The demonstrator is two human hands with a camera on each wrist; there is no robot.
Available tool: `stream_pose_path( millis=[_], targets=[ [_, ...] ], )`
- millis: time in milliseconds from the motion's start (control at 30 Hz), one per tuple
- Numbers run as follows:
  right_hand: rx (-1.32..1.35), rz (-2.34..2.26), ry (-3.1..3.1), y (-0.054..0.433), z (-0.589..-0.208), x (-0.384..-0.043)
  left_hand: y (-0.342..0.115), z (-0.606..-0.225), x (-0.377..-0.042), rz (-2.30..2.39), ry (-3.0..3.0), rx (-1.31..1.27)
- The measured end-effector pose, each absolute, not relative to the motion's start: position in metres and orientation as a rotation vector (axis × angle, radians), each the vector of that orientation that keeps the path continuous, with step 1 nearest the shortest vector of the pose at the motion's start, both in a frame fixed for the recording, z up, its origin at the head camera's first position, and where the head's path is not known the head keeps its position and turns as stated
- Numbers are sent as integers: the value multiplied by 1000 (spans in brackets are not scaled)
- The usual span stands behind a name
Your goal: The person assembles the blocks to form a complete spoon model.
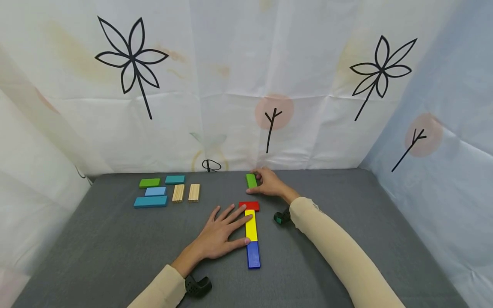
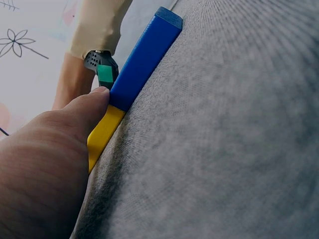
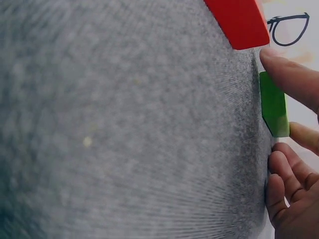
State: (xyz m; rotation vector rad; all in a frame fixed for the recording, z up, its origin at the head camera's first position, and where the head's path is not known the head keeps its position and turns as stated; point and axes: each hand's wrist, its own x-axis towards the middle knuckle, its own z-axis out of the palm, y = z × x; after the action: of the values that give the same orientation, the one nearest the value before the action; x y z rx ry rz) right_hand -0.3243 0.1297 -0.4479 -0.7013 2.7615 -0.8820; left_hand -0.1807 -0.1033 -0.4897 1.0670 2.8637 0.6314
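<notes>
My right hand [image 1: 271,183] pinches a green block [image 1: 251,180] lengthwise, thumb at its near end and index finger at the far end. In the right wrist view this green block [image 3: 274,105] lies close over the cloth, the other fingers curled beside it. Below it a red block [image 1: 249,206] lies crosswise, followed by a yellow block [image 1: 251,226] and a blue block [image 1: 253,255] end to end in a column. My left hand [image 1: 221,235] is spread flat, fingertips on the red and yellow blocks and thumb where yellow meets blue [image 2: 144,59].
To the left lie another green block [image 1: 149,183], a teal block [image 1: 175,179], a light blue block [image 1: 155,191], a longer blue-teal block [image 1: 150,202] and two plain wooden blocks [image 1: 194,193]. A printed white curtain [image 1: 231,128] stands behind the grey tabletop [image 1: 115,256].
</notes>
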Motion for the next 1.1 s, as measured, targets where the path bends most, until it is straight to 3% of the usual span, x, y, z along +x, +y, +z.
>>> stream_pose_path(
  millis=[1100],
  targets=[
    [-767,-1022,2744,140,-443,-314,-104,-490,-179,651,2857,1068]
  ],
)
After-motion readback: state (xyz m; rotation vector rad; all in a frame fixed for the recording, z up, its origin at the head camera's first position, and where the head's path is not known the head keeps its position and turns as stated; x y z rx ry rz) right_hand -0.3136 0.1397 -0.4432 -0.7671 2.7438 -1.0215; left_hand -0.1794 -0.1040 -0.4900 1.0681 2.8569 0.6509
